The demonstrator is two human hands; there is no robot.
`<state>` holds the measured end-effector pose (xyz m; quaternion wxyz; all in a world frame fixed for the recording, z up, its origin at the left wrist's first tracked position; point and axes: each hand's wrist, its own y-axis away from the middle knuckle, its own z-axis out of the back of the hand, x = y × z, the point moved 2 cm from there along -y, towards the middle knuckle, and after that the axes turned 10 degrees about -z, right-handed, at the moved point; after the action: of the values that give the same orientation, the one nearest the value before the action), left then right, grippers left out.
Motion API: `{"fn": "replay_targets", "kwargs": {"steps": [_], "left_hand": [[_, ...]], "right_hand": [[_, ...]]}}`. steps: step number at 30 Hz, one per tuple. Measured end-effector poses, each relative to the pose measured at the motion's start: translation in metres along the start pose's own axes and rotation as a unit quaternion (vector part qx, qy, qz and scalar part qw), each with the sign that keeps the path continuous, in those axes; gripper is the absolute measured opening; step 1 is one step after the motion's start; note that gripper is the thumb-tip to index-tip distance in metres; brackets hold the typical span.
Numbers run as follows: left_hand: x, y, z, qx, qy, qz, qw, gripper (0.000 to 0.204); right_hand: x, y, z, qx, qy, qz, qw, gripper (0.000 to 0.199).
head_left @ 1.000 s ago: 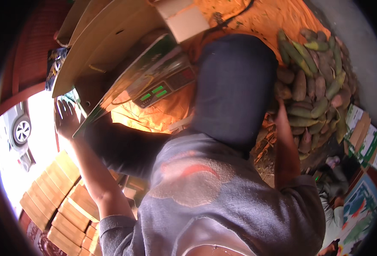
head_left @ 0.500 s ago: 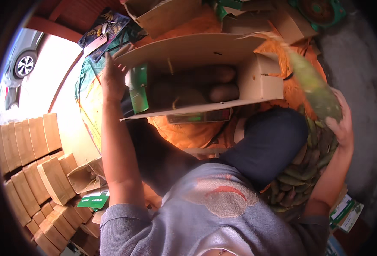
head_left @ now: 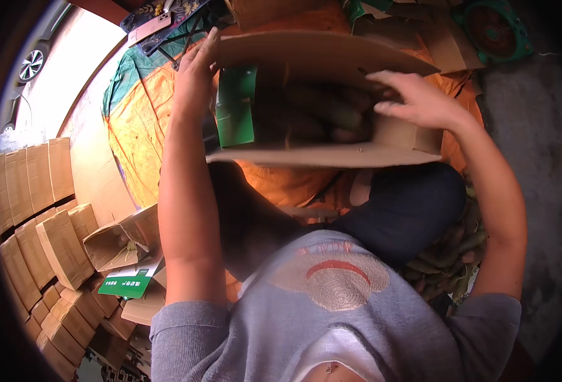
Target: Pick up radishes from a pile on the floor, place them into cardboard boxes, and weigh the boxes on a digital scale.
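Note:
An open cardboard box [head_left: 332,158] with a green end panel lies in front of me, above my folded legs. Inside its shadowed interior are several long, thick greenish-brown vegetables [head_left: 341,114], blurred. At the box's left end, my left hand [head_left: 197,76] rests against the edge with its fingers stretched upward. My right hand [head_left: 418,99] reaches over the right end of the box, fingers spread and nothing visible between them. By my right knee is a heap of similar long vegetables [head_left: 443,258], partly hidden by my leg and forearm.
Stacked folded cartons [head_left: 29,184] stand at the left, with a small open carton [head_left: 118,245] nearer me. An orange sheet [head_left: 137,137] spreads beneath. A pink phone [head_left: 150,28] lies on dark patterned cloth at the far left; a round green-rimmed object [head_left: 494,32] is far right.
My right hand has swung left from the right side to the box and let go of the long green vegetable. My left hand stays at the box's left end.

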<state>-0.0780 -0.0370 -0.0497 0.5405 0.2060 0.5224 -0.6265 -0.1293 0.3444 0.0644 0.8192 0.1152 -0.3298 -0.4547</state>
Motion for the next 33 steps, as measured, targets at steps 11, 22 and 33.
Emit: {"fn": "replay_targets", "kwargs": {"steps": [11,22,33], "left_hand": [[-0.018,-0.002,-0.002,-0.153,0.351,0.214,0.899,0.056],[-0.006,0.029,0.022,-0.257,0.426,0.245,0.832,0.050],[-0.016,0.040,0.021,-0.278,0.451,0.244,0.813,0.051]], "right_hand": [[-0.248,0.260,-0.073,-0.482,-0.302,-0.295,0.768,0.017],[-0.252,0.352,-0.395,-0.322,-0.415,-0.539,0.658,0.033],[-0.269,0.353,-0.381,-0.241,-0.430,-0.561,0.665,0.035]]}}
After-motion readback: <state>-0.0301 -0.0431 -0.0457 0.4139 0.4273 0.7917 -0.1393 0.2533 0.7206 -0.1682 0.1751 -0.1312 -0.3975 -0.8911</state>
